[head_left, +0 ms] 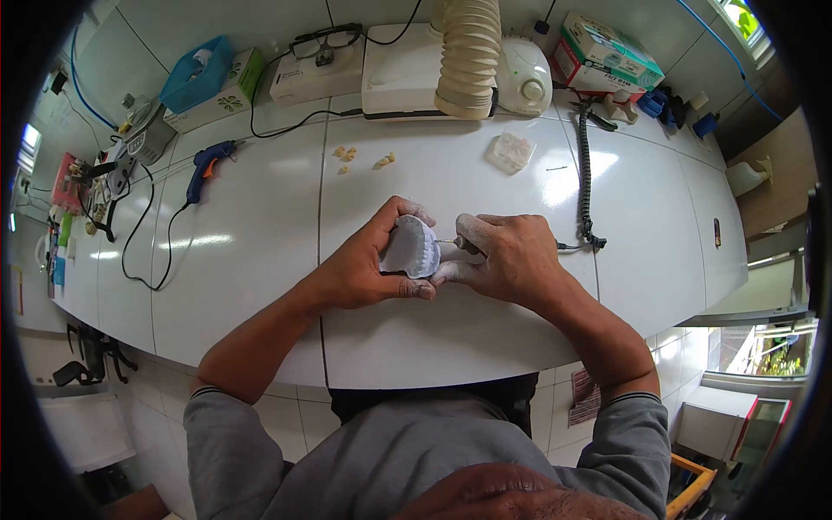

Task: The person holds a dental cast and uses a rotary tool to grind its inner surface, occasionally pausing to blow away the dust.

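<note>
A white plaster dental model (409,248) is held over the table in front of me, its row of teeth turned to the right. My left hand (362,258) grips it from the left, with fingers and thumb around its edges. In my right hand (513,256) is a rotary handpiece (469,247), partly hidden by the fingers. Its thin metal bur points left at the toothed side of the model; whether it touches cannot be told. White dust coats the fingertips of both hands, and my right fingertips sit close against the model's lower edge.
A coiled cord (585,173) runs down the table's right side. Small yellowish pieces (345,154) and a translucent box (511,152) lie beyond my hands. A ribbed hose (468,61) hangs over a white machine (403,74). At left lies a blue glue gun (206,167).
</note>
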